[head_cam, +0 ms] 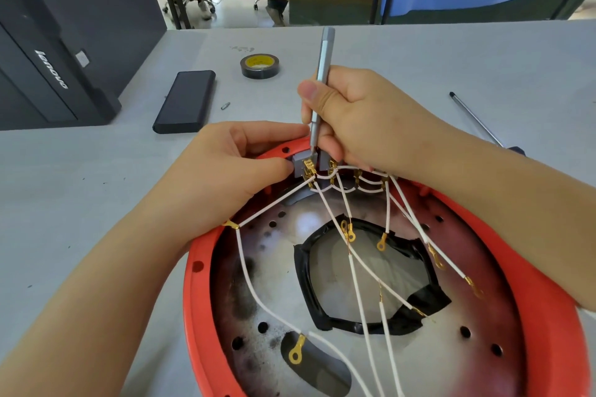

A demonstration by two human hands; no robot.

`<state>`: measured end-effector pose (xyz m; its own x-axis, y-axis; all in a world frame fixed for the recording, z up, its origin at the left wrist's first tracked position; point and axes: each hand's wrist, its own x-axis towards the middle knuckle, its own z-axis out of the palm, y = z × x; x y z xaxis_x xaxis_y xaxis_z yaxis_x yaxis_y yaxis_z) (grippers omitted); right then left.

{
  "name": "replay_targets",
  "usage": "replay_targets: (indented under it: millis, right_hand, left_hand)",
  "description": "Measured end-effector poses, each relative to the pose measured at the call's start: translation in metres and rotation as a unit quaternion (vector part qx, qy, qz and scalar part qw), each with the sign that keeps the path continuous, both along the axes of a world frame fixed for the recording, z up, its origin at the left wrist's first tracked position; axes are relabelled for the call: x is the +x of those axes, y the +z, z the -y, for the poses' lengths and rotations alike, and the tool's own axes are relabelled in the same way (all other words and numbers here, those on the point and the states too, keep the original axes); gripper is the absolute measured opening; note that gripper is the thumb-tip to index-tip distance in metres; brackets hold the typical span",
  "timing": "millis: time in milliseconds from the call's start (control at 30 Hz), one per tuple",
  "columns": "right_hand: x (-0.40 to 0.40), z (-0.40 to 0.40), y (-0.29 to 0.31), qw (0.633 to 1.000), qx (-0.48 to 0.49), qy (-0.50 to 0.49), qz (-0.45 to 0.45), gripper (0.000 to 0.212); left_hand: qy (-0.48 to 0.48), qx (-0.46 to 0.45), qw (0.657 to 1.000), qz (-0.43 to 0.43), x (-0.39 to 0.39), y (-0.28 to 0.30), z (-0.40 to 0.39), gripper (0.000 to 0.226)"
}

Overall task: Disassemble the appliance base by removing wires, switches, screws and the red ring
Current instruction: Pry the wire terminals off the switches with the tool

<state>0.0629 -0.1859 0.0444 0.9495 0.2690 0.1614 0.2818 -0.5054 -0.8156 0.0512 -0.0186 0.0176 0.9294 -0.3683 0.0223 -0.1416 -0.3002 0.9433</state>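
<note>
At the far edge of the base, just inside the red ring: prying at a grey switch with a slim driver. Gripping the driver in the right hand, thumb and curled fingers wrapped round the shaft, tip dropping between the switch and its neighbour. Pinching the switch from the left with the left hand, thumb and forefinger pressed against its sides, other fingers tucked under and hidden.

Fanning out from the switch row toward the near side: thin white wires ending in brass lugs, most lying loose over the metal plate.

Judging the handling: switch likely small, rigid and light, best taken by its plastic body rather than the brass tabs, which look liable to bend. Wires looking limp and springy, better pulled at the lugs than mid-length. Ring probably stiff but slightly flexible plastic, wanting a grip at the rim. Driver tip possibly slipping toward the left fingers.

Lying far on the table: tape roll, black case, second screwdriver at right.
</note>
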Motion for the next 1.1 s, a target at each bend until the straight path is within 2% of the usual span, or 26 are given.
replay_targets:
  millis: [433, 533, 633, 867, 1100]
  right_hand:
    - [0.006, -0.003, 0.005, 0.998, -0.051, 0.007, -0.026, 0.032]
    - [0.0, -0.001, 0.002, 0.999, -0.027, 0.007, 0.015, 0.031]
    - [-0.006, 0.003, -0.001, 0.998, 0.042, 0.023, 0.045, 0.028]
    - [-0.002, -0.002, -0.005, 0.997, -0.034, 0.039, 0.058, 0.028]
    - [0.0, -0.001, -0.005, 0.997, -0.022, 0.033, 0.061, 0.027]
  left_hand:
    - [-0.017, 0.002, 1.0, 0.006, 0.0, 0.0, -0.001, 0.038]
    - [-0.015, 0.001, 1.0, 0.001, 0.0, 0.0, 0.0, 0.037]
    - [-0.011, -0.009, 1.0, -0.005, -0.002, 0.002, 0.0, 0.035]
    - [-0.015, -0.006, 1.0, 0.001, 0.0, 0.0, -0.001, 0.035]
    - [-0.035, -0.027, 0.999, -0.004, -0.001, 0.0, 0.0, 0.034]
